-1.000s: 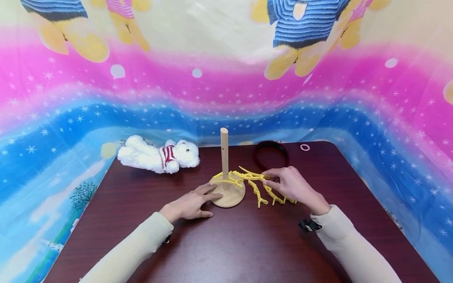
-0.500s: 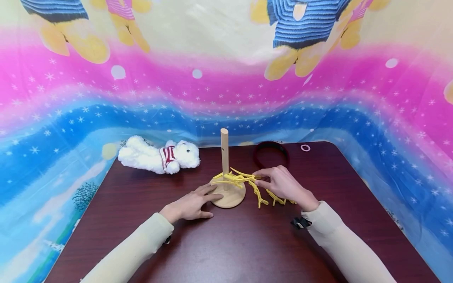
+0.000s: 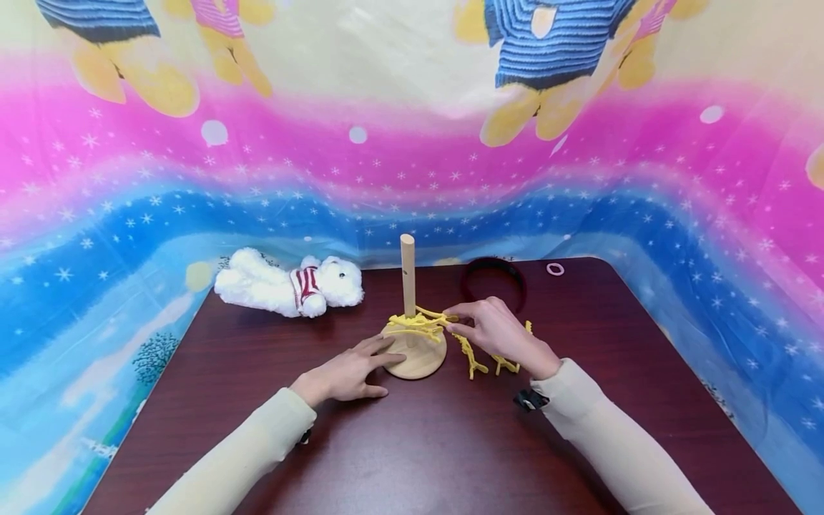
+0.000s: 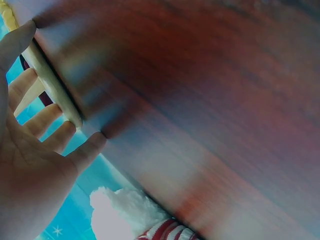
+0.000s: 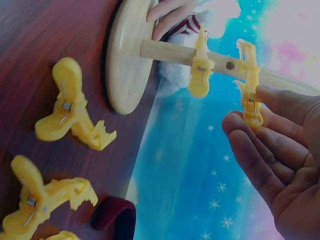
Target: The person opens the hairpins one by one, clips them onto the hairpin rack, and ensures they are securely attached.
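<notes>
In the head view a wooden stand has a round base [image 3: 418, 361] and an upright post [image 3: 408, 275]. My left hand [image 3: 341, 370] rests on the left of the base with fingers spread. Thumb and fingers of my right hand [image 3: 498, 332] pinch the handles of a yellow plastic clothes peg [image 5: 251, 102], whose jaws are at the post. Whether they bite on it I cannot tell. Lower on the post sits a second yellow peg [image 5: 200, 82]. Beside the base, loose yellow pegs [image 5: 67, 105] lie on the table, partly under my right hand.
A white plush bear [image 3: 270, 286] in a striped top lies at the back left of the dark table [image 3: 399, 458]. Behind my right hand is a dark red headband [image 3: 494, 263]. A small pink ring [image 3: 555, 269] lies near the back right edge.
My right hand has moved left toward the post, carrying the yellow clothes peg with it. My left hand stays in place on the base.
</notes>
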Action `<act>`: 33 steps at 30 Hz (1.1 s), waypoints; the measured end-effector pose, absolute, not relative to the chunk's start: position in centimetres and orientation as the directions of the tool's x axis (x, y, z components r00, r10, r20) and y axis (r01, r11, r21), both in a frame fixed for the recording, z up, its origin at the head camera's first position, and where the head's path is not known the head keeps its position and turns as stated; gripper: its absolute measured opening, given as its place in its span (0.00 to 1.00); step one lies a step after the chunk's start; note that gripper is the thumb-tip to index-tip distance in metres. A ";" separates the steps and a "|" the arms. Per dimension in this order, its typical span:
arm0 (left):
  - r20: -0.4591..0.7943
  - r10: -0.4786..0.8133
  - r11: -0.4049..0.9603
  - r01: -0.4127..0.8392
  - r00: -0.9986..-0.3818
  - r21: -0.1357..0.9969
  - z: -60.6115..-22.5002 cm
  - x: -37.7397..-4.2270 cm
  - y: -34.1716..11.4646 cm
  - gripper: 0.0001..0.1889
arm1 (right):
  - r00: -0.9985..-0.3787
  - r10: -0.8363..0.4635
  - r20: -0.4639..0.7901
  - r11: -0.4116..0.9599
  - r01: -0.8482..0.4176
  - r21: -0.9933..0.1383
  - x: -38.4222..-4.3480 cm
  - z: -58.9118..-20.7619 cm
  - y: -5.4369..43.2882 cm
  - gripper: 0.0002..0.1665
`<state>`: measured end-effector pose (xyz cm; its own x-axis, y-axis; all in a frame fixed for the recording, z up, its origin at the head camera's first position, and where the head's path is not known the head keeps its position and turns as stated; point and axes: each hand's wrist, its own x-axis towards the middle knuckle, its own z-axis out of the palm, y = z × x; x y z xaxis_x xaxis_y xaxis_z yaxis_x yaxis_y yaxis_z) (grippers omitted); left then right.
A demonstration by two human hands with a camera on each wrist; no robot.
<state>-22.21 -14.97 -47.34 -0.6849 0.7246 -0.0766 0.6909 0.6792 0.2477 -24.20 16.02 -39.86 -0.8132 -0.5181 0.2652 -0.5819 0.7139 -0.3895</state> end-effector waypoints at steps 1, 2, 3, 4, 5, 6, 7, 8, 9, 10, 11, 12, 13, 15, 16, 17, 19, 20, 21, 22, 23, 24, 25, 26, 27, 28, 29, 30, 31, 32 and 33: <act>-0.074 0.726 0.677 0.692 -0.683 0.250 -47.3 -22.2 -15.0 0.35 | -0.812 -0.519 0.266 0.714 -0.583 -0.388 -24.2 -39.8 15.8 0.14; -0.073 0.728 0.675 0.693 -0.682 0.253 -47.3 -22.2 -15.0 0.36 | -0.812 -0.519 0.266 0.715 -0.583 -0.386 -24.3 -39.8 15.6 0.14; -0.072 0.728 0.674 0.694 -0.681 0.255 -47.3 -22.2 -15.0 0.36 | -0.814 -0.518 0.263 0.717 -0.581 -0.385 -24.3 -39.8 15.5 0.14; -0.068 0.730 0.671 0.695 -0.680 0.257 -47.3 -22.1 -15.0 0.36 | -0.816 -0.516 0.259 0.718 -0.577 -0.388 -24.3 -39.8 15.3 0.13; -0.065 0.731 0.669 0.696 -0.679 0.261 -47.2 -22.1 -14.9 0.36 | -0.817 -0.515 0.258 0.719 -0.576 -0.388 -24.3 -39.8 15.2 0.13; -0.063 0.732 0.668 0.697 -0.678 0.262 -47.2 -22.1 -14.9 0.36 | -0.818 -0.515 0.256 0.719 -0.575 -0.390 -24.3 -39.8 15.1 0.13; -0.065 0.732 0.669 0.696 -0.678 0.263 -47.2 -22.1 -14.9 0.36 | -0.820 -0.513 0.254 0.720 -0.572 -0.392 -24.3 -39.8 15.1 0.13; -0.065 0.732 0.669 0.696 -0.679 0.262 -47.2 -22.1 -14.9 0.36 | -0.822 -0.511 0.251 0.721 -0.569 -0.396 -24.4 -39.8 15.0 0.13; -0.066 0.731 0.669 0.696 -0.679 0.261 -47.2 -22.1 -14.9 0.36 | -0.824 -0.509 0.248 0.722 -0.565 -0.399 -24.4 -39.8 14.9 0.13; -0.065 0.732 0.669 0.696 -0.678 0.260 -47.1 -22.0 -14.9 0.36 | -0.826 -0.507 0.245 0.722 -0.563 -0.402 -24.4 -39.9 14.8 0.14; -0.066 0.732 0.669 0.696 -0.679 0.260 -47.1 -22.0 -14.9 0.36 | -0.828 -0.506 0.243 0.722 -0.560 -0.405 -24.4 -39.9 14.8 0.14; -0.067 0.731 0.669 0.696 -0.679 0.260 -47.1 -22.0 -14.9 0.36 | -0.829 -0.504 0.240 0.722 -0.558 -0.410 -24.4 -39.9 14.7 0.14; -0.068 0.731 0.670 0.695 -0.679 0.260 -47.1 -22.0 -14.9 0.36 | -0.832 -0.502 0.237 0.723 -0.554 -0.413 -24.4 -39.9 14.6 0.14; -0.072 0.730 0.672 0.694 -0.680 0.259 -47.1 -22.0 -15.0 0.36 | -0.836 -0.497 0.231 0.726 -0.547 -0.418 -24.4 -39.8 14.5 0.14; -0.073 0.729 0.672 0.693 -0.680 0.260 -47.1 -22.0 -15.0 0.36 | -0.837 -0.496 0.229 0.725 -0.545 -0.421 -24.4 -39.8 14.4 0.14; -0.072 0.730 0.671 0.694 -0.680 0.261 -47.1 -22.0 -15.0 0.35 | -0.838 -0.495 0.230 0.724 -0.545 -0.423 -24.4 -39.8 14.4 0.14; -0.072 0.731 0.670 0.695 -0.679 0.260 -47.1 -22.1 -15.0 0.36 | -0.839 -0.493 0.230 0.723 -0.542 -0.428 -24.4 -39.8 14.3 0.14; -0.071 0.732 0.669 0.696 -0.678 0.260 -47.2 -22.1 -15.0 0.36 | -0.840 -0.492 0.228 0.724 -0.540 -0.428 -24.4 -39.8 14.3 0.14; -0.069 0.733 0.668 0.697 -0.677 0.260 -47.2 -22.1 -15.0 0.36 | -0.841 -0.491 0.227 0.723 -0.539 -0.433 -24.4 -39.8 14.3 0.14; -0.067 0.733 0.667 0.698 -0.676 0.261 -47.2 -22.1 -15.0 0.36 | -0.842 -0.490 0.227 0.722 -0.537 -0.437 -24.4 -39.8 14.2 0.14; -0.065 0.734 0.666 0.698 -0.676 0.263 -47.2 -22.1 -15.0 0.36 | -0.843 -0.488 0.227 0.720 -0.536 -0.441 -24.4 -39.8 14.2 0.14; -0.065 0.734 0.665 0.698 -0.676 0.265 -47.2 -22.1 -15.0 0.36 | -0.843 -0.488 0.226 0.717 -0.535 -0.446 -24.4 -39.9 14.2 0.14; -0.064 0.734 0.665 0.697 -0.676 0.266 -47.2 -22.1 -15.0 0.36 | -0.843 -0.487 0.227 0.716 -0.535 -0.449 -24.4 -39.9 14.2 0.14; -0.063 0.734 0.665 0.697 -0.676 0.268 -47.2 -22.1 -15.0 0.36 | -0.843 -0.486 0.229 0.714 -0.535 -0.452 -24.4 -39.9 14.2 0.14; -0.061 0.735 0.664 0.698 -0.676 0.268 -47.2 -22.1 -15.0 0.35 | -0.843 -0.486 0.231 0.712 -0.535 -0.455 -24.4 -39.9 14.2 0.13; -0.060 0.735 0.664 0.698 -0.676 0.270 -47.2 -22.1 -15.0 0.35 | -0.842 -0.485 0.235 0.711 -0.537 -0.455 -24.4 -39.9 14.2 0.13; -0.061 0.734 0.664 0.697 -0.676 0.271 -47.2 -22.1 -15.0 0.35 | -0.841 -0.485 0.239 0.710 -0.538 -0.455 -24.4 -39.9 14.1 0.13; -0.065 0.732 0.667 0.695 -0.678 0.269 -47.3 -22.1 -15.0 0.35 | -0.841 -0.485 0.242 0.709 -0.540 -0.453 -24.4 -39.9 14.1 0.13; -0.069 0.730 0.671 0.692 -0.680 0.267 -47.2 -22.1 -15.0 0.35 | -0.839 -0.486 0.246 0.709 -0.543 -0.450 -24.4 -39.9 14.1 0.13; -0.069 0.729 0.672 0.692 -0.681 0.266 -47.3 -22.1 -15.0 0.35 | -0.839 -0.485 0.248 0.711 -0.543 -0.447 -24.4 -40.0 14.1 0.13; -0.073 0.726 0.675 0.689 -0.683 0.264 -47.3 -22.1 -15.0 0.35 | -0.839 -0.483 0.249 0.711 -0.542 -0.448 -24.4 -39.9 14.1 0.13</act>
<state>-22.13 -15.00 -47.26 -0.6835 0.7263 -0.0732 0.6890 0.6750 0.2639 -24.44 14.13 -39.95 -0.8394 -0.4831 0.2489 -0.5420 0.7111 -0.4479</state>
